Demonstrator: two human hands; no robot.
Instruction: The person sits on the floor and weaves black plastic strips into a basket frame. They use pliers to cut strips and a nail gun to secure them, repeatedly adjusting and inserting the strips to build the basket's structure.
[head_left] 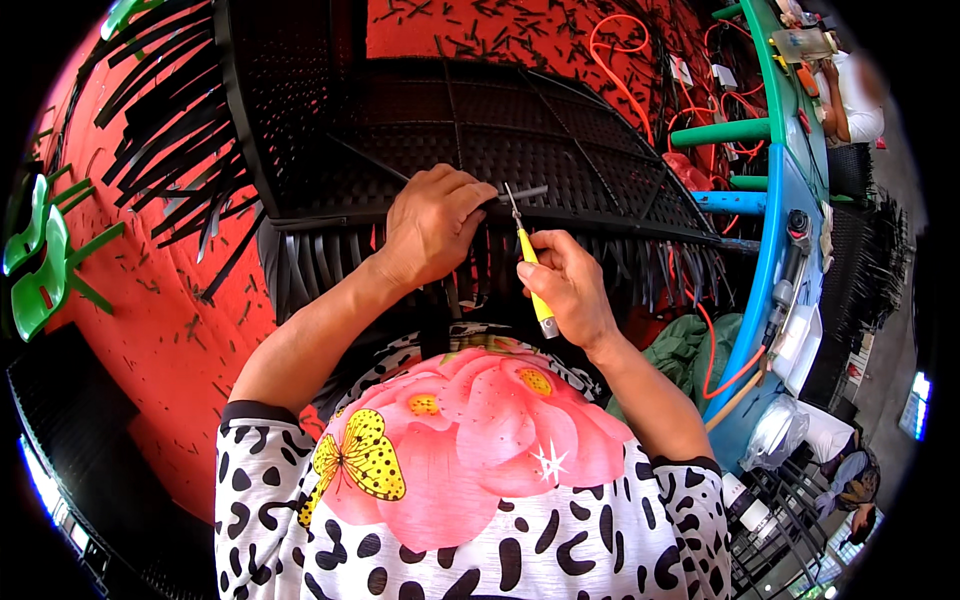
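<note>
My left hand (435,222) is closed, pinching a flat dark strip (532,193) at the near edge of a black woven panel (610,170). In my right hand (572,285) is a yellow-handled tool (535,280) with a slim pointed metal tip. That tip stands up beside the strip, close to my left fingertips; I cannot tell whether it touches. The panel belongs to a larger black woven piece of furniture with a tall side (238,110). Loose strip ends (330,262) hang below its near edge, and more fan out from the left side (165,130).
Red sheeting (180,340) with scattered dark scraps covers the floor. Green plastic chairs (45,265) stand at far left. A blue-green bench (752,320) on the right bears a corded tool (785,290). Orange hose (708,345) and green cloth (680,355) lie nearby. Other people are at the right.
</note>
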